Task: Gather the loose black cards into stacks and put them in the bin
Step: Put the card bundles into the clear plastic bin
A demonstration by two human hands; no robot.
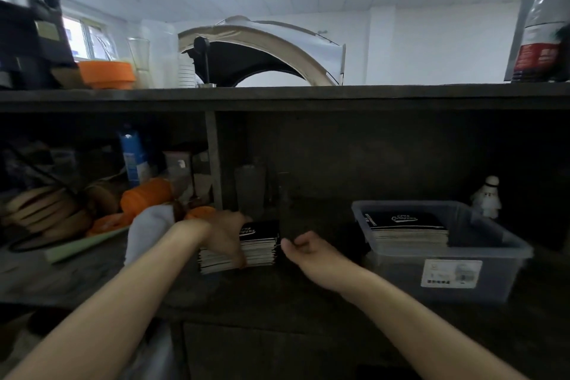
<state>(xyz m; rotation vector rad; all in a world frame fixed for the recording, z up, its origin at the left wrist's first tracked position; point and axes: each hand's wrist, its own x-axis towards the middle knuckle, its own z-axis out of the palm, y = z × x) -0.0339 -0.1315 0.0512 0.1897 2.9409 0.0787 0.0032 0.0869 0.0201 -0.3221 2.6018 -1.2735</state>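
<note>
The stack of black cards (262, 251) stands mid-worktop (277, 293), back from the front edge, with its long axis running left to right. The left hand (226, 233) grips its left end, fingers (239, 251) wrapped round it. The right hand (308, 251) hovers just beside the right end, loosely curled and holding nothing. The bin (509, 245) lies toward the right end, nearer the right hand.
</note>
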